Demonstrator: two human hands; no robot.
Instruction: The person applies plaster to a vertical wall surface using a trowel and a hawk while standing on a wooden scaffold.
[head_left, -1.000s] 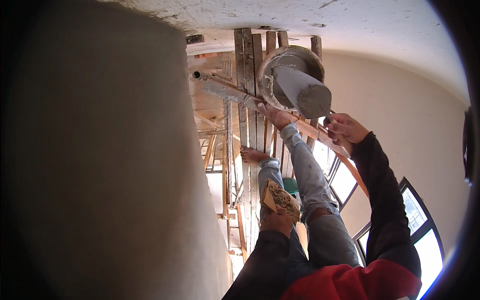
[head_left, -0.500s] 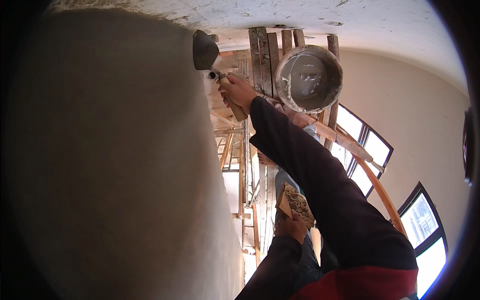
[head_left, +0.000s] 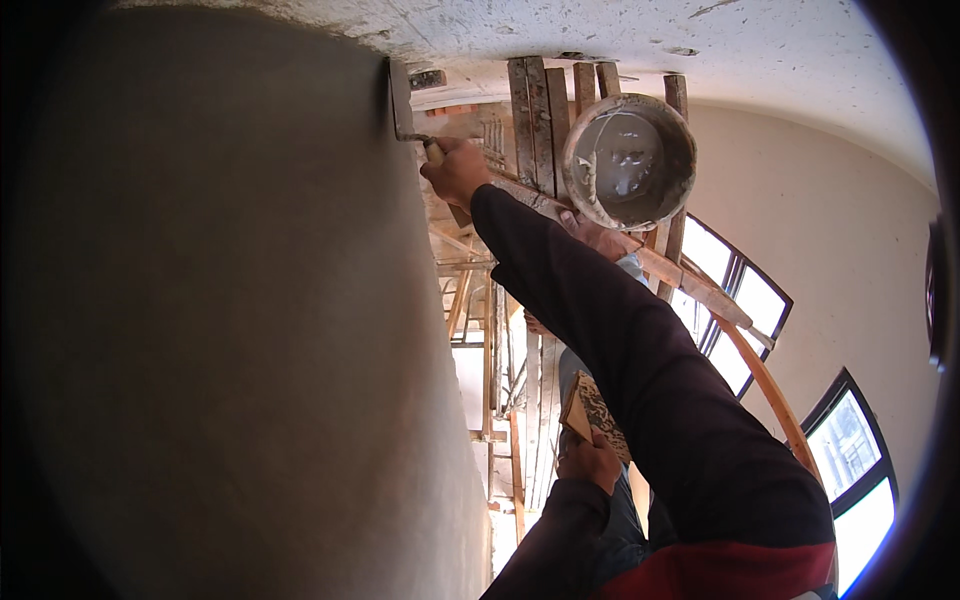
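My right hand (head_left: 460, 170), at the end of an outstretched arm, is closed around the wooden handle of a trowel (head_left: 402, 100). The trowel's blade, seen nearly edge-on, lies against the grey plastered wall (head_left: 230, 280) close to its far edge. Lower down and nearer my body, my left hand (head_left: 590, 462) grips a small wooden board (head_left: 603, 410) with a dark-mottled face. To the right of my right hand, a round bucket (head_left: 680, 150) holds wet grey mortar.
Weathered wooden planks (head_left: 525, 120) run under and beside the bucket. A bare foot (head_left: 597, 238) is near it, by a long wooden pole (head_left: 700, 292). Scaffold framing (head_left: 490, 350) shows below, beside the wall. Dark-framed windows (head_left: 850, 440) stand at the right.
The trowel has turned from showing its broad face to nearly edge-on against the wall. My right hand has shifted slightly left and up. My left hand still holds the board.
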